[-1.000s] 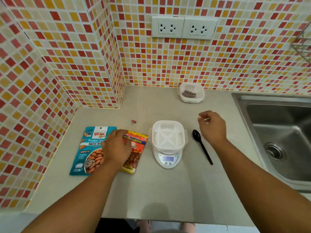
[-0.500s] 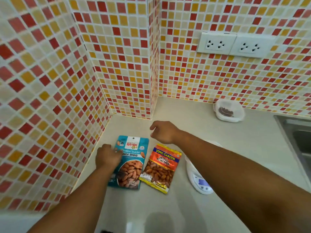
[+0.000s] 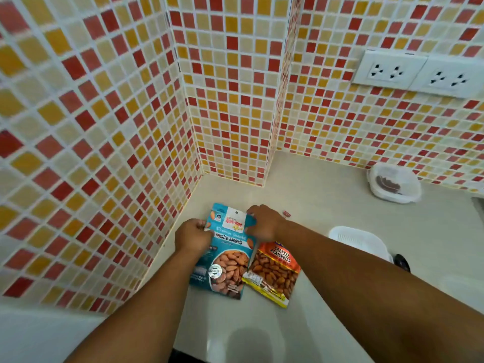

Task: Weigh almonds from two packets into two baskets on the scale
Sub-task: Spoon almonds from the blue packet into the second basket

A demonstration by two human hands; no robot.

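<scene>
A blue packet of roasted almonds [image 3: 227, 260] lies on the counter near the tiled corner. My left hand [image 3: 192, 235] grips its upper left edge and my right hand [image 3: 263, 223] grips its upper right edge. An orange packet of salted almonds [image 3: 273, 273] lies beside it on the right, partly under my right forearm. The white basket [image 3: 358, 241] shows behind my right forearm; the scale beneath it is hidden. A second white basket [image 3: 394, 186] with dark contents stands by the back wall.
A black spoon [image 3: 402, 262] peeks out right of the basket. A small red scrap [image 3: 286, 213] lies on the beige counter [image 3: 327, 195]. Tiled walls close in on the left and back, with two wall sockets [image 3: 419, 73]. The sink's edge [image 3: 478, 203] is at the far right.
The view has swung left and down. My right hand crossed from the spoon side to the blue packet's top right; my left hand shifted from the orange packet to the blue packet's top left.
</scene>
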